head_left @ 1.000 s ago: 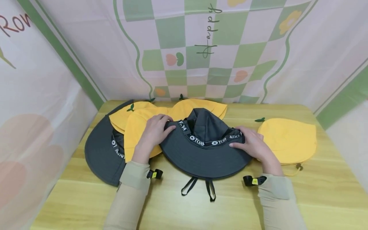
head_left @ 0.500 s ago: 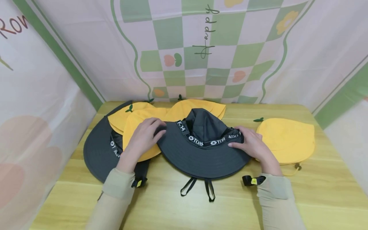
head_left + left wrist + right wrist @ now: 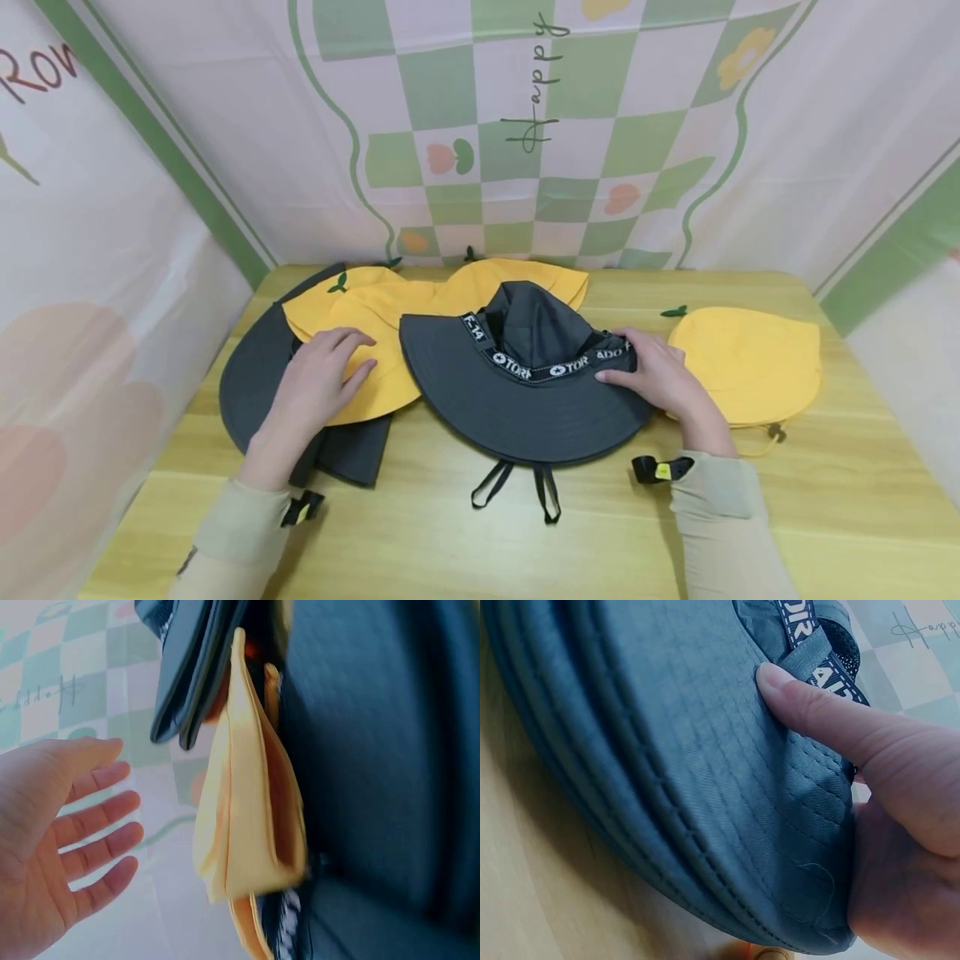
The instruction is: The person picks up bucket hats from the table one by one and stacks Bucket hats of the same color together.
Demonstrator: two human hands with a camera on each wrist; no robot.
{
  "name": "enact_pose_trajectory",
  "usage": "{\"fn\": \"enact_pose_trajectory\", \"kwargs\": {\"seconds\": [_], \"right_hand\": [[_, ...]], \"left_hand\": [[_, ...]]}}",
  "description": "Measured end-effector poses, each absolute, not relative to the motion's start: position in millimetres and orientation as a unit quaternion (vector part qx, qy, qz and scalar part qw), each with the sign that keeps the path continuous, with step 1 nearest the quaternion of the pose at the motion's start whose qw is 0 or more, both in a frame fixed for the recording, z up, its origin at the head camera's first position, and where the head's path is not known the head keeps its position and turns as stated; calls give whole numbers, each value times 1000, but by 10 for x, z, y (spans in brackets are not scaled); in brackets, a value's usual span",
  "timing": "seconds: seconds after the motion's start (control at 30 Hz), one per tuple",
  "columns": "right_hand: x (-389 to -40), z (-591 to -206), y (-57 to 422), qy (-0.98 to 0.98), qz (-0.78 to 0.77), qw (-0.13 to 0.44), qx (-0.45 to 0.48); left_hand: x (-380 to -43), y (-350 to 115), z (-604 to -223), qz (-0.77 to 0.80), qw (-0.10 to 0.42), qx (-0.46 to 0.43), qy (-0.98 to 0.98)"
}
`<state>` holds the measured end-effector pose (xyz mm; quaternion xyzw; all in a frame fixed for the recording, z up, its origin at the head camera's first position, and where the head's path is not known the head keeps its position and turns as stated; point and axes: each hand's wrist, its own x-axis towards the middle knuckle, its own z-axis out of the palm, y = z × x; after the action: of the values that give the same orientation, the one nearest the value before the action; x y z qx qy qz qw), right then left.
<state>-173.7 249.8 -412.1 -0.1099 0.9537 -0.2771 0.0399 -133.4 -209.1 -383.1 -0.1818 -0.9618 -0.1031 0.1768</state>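
A dark grey bucket hat (image 3: 525, 421) lies in the middle, its wide brim toward me and a lettered band showing inside. My right hand (image 3: 662, 373) pinches the right end of that brim; in the right wrist view the thumb (image 3: 802, 694) presses on the stitched brim (image 3: 705, 787). My left hand (image 3: 318, 379) hovers over a yellow hat (image 3: 390, 379) at the left, apart from the dark hat, with loosely bent fingers holding nothing. The left wrist view shows that hand beside a yellow brim (image 3: 244, 802) and dark brim edges (image 3: 195, 682). The fingers under the grey brim are hidden.
A second dark hat (image 3: 251, 383) lies under the yellow hats at the left. Another yellow hat (image 3: 517, 271) sits behind the middle one. At the right rests a yellow hat (image 3: 750, 362) with a cord. The wooden table (image 3: 465, 550) meets a patterned cloth (image 3: 585, 192) at the back.
My left hand has let go of the grey hat's left brim and moved left and toward me, over the yellow hat. The right hand keeps its grip in the same place.
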Motion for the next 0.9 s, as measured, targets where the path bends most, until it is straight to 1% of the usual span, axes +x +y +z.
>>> {"fn": "enact_pose_trajectory", "kwargs": {"seconds": [0.17, 0.23, 0.3, 0.37, 0.47, 0.57, 0.63, 0.7, 0.9], "right_hand": [[-1739, -4116, 2499, 953, -278, 43, -109], [-1740, -4122, 2505, 954, -277, 42, -111], [-1740, -4129, 2512, 954, -276, 41, -110], [-1741, -4136, 2519, 954, -276, 40, -111], [-1739, -4137, 2521, 954, -275, 42, -109], [-1735, -4138, 2518, 955, -274, 43, -107], [-1727, -4134, 2513, 955, -274, 44, -106], [-1719, -4129, 2508, 955, -274, 45, -105], [-1703, -4120, 2507, 954, -277, 51, -100]], "left_hand": [[-1177, -2289, -3846, -93, 173, -127, -972], [-1115, -2367, -3846, -93, 156, -99, -978], [-1059, -2447, -3842, -95, 127, -70, -985], [-1010, -2523, -3842, -97, 81, -42, -991], [-968, -2620, -3850, -96, -11, -14, -995], [-965, -2688, -3889, -89, -94, -13, -991], [-979, -2711, -3925, -85, -129, -21, -988], [-992, -2723, -3958, -87, -144, -27, -985], [-1037, -2750, -4009, -94, -143, -47, -984]]}}
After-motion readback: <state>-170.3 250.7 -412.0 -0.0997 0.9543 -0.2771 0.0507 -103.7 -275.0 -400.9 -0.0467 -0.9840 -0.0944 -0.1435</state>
